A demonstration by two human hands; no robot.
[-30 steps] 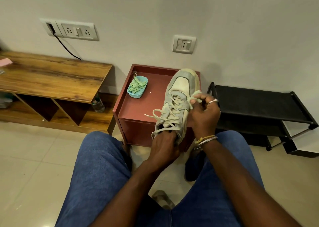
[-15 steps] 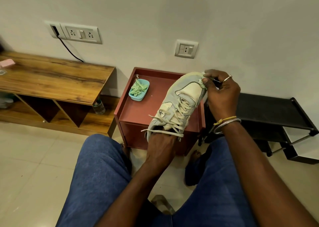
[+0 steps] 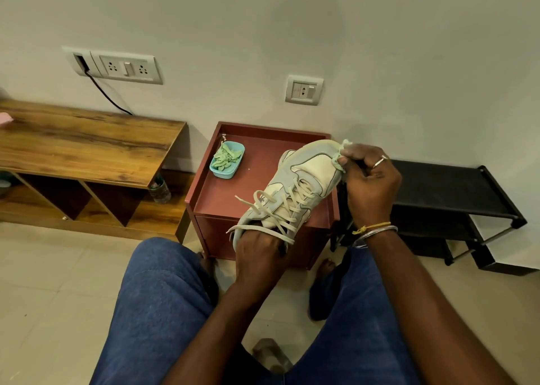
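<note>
One shoe (image 3: 304, 174), one cloth (image 3: 339, 162), one tub (image 3: 227, 162) — two sockets (image 3: 304, 90).

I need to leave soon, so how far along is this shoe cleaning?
Nothing looks clearly finished. In hand: the left hand grips the shoe at its heel end, and the right hand pinches a green cloth against the toe. Left: the laces hang loose and untied; how much wiping remains I cannot tell.

I see the left hand (image 3: 261, 257) gripping the sneaker (image 3: 295, 188) at its heel over the red side table (image 3: 222, 197) — the right hand (image 3: 368, 180) pinches a green cloth (image 3: 339, 162) against the toe.
</note>
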